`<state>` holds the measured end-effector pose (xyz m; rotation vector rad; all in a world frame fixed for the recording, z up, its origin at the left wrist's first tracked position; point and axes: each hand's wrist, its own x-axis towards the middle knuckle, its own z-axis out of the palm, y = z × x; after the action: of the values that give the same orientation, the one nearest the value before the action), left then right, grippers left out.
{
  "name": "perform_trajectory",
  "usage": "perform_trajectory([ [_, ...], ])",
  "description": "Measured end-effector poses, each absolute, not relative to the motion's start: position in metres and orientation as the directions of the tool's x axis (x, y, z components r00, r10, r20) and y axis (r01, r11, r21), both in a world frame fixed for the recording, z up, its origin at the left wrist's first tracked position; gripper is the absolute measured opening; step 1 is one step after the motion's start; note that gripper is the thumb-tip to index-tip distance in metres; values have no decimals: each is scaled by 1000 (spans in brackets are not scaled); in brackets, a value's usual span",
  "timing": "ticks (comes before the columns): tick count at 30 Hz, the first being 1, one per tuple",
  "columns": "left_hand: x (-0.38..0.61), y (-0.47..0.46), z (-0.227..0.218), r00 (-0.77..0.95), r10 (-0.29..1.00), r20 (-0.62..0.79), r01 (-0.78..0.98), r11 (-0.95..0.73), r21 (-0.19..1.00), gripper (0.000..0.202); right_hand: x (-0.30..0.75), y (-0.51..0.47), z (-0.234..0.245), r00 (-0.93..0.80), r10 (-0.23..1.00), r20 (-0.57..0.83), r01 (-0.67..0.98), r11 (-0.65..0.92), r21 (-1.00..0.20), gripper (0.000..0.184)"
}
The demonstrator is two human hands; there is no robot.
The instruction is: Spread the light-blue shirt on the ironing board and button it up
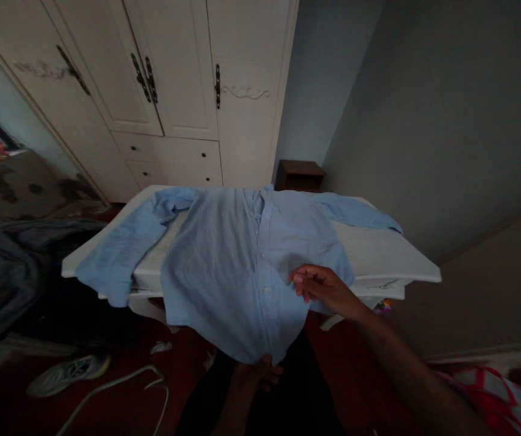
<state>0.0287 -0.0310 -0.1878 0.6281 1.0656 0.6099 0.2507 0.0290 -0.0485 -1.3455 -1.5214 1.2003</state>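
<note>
A light blue button-up shirt (215, 254) lies front side up across a white table (378, 254), its sleeves spread to both sides. The left-hand sleeve hangs over the table's front edge, and so does the hem. My left hand (255, 375) is closed on the bottom hem near the button placket, thumb on top of the cloth. Over the lower front of the shirt, to the right of the buttons, hovers my right hand (317, 286). Its fingers are curled with thumb and fingertips close together; whether they pinch any cloth is hard to make out.
Behind the table stands a white wardrobe (178, 79) with dark handles. A small brown cabinet (301, 169) sits in the far corner. On the red floor lie a shoe (69, 374) and a white cable (119, 378). Dark clothing (10, 272) is piled at left, a red-and-white bag (491, 387) at right.
</note>
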Motion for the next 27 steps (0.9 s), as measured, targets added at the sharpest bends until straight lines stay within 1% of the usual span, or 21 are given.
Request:
perform_trajectory([
  [2, 23, -29, -187, 337, 724, -602, -129, 669, 732, 52, 249, 50, -44, -115, 988, 106, 360, 141, -922, 35],
  [4, 16, -29, -189, 324, 731, -601, -95, 657, 748, 51, 249, 74, -43, -118, 966, 229, 494, 257, -831, 31],
  [6, 9, -31, -190, 347, 738, -579, -57, 633, 772, 54, 251, 101, -45, -192, 932, 309, 643, 357, -678, 29],
  [7, 5, -32, -189, 378, 735, -563, -31, 618, 786, 56, 253, 115, -46, -245, 908, 339, 700, 408, -587, 30],
  [8, 1, -33, -186, 423, 722, -547, 3, 603, 798, 57, 255, 129, -48, -298, 882, 364, 739, 455, -497, 36],
  [10, -8, -31, -170, 540, 657, -525, 85, 579, 811, 55, 260, 157, -53, -399, 840, 367, 782, 521, -343, 60],
  [11, -12, -26, -158, 598, 615, -515, 124, 564, 817, 51, 263, 170, -54, -441, 827, 350, 793, 541, -280, 68],
  [12, -15, -20, -142, 649, 578, -495, 143, 547, 825, 46, 264, 181, -55, -468, 821, 326, 806, 548, -222, 74],
  [13, -18, -10, -125, 675, 573, -466, 143, 518, 843, 43, 265, 191, -56, -486, 820, 303, 818, 549, -173, 76],
  [14, -19, 2, -107, 687, 596, -416, 123, 469, 875, 41, 266, 199, -56, -497, 821, 280, 828, 546, -129, 75],
  [15, -18, 18, -90, 672, 654, -346, 81, 400, 913, 41, 266, 207, -55, -506, 823, 259, 835, 543, -93, 72],
  [17, -12, 57, -59, 570, 798, -194, 25, 219, 975, 41, 264, 218, -51, -534, 818, 213, 832, 554, -43, 64],
  [18, -6, 79, -47, 511, 849, -132, 44, 128, 991, 41, 264, 222, -48, -556, 810, 186, 822, 569, -25, 60],
  [19, 1, 102, -38, 444, 895, -41, 66, 13, 998, 41, 263, 226, -44, -578, 800, 160, 810, 587, -8, 57],
  [20, 8, 126, -31, 386, 922, 34, 111, -83, 990, 40, 263, 228, -40, -596, 791, 140, 799, 601, 9, 54],
  [21, 17, 149, -28, 362, 929, 78, 202, -160, 966, 38, 262, 230, -37, -613, 781, 122, 788, 615, 24, 51],
  [22, 25, 170, -26, 348, 930, 117, 332, -239, 913, 38, 262, 232, -33, -629, 769, 108, 776, 630, 34, 49],
  [23, 33, 190, -26, 370, 919, 135, 484, -315, 817, 37, 262, 233, -29, -650, 754, 95, 759, 650, 37, 45],
  [24, 41, 206, -26, 404, 907, 119, 608, -363, 706, 36, 263, 233, -26, -676, 732, 84, 736, 676, 29, 41],
  [26, 54, 230, -28, 437, 897, 64, 706, -386, 594, 32, 264, 233, -21, -742, 667, 69, 668, 744, -16, 34],
  [27, 60, 237, -29, 451, 892, 25, 730, -385, 565, 30, 265, 233, -20, -776, 628, 67, 626, 779, -44, 31],
])
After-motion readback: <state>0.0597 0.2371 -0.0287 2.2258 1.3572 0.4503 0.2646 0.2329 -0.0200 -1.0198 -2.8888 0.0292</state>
